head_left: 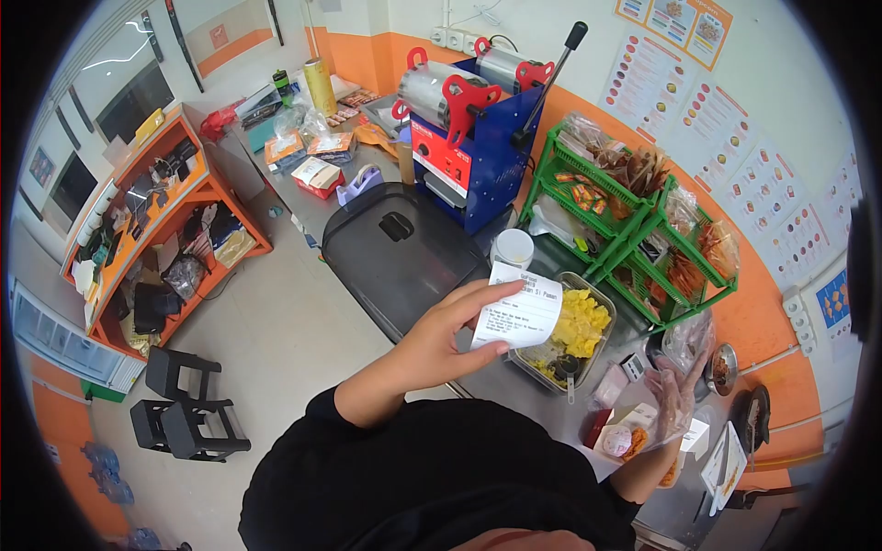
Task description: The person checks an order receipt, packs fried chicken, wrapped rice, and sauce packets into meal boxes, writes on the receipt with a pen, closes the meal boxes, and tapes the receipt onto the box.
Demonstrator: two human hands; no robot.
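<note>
My left hand (441, 335) is closed on a printed paper receipt (519, 312), thumb below and fingers above. Behind the receipt is a clear container (599, 354) of yellow food (581, 323) with a dark-ended utensil in it. A white-lidded jar (512, 248) stands just beyond. My right hand (675, 399), in a clear plastic glove, is over the right side of an open food box (599, 432) that holds a white round item and orange-brown fried food. Whether its fingers grip anything is unclear.
A black lidded tray (377, 275) lies left of the jar. Behind it stands a blue and red sealing machine (469, 174). Green baskets (597, 211) with packets are at the right rear. A metal bowl (723, 367) and a white cutting board (726, 468) are at the right.
</note>
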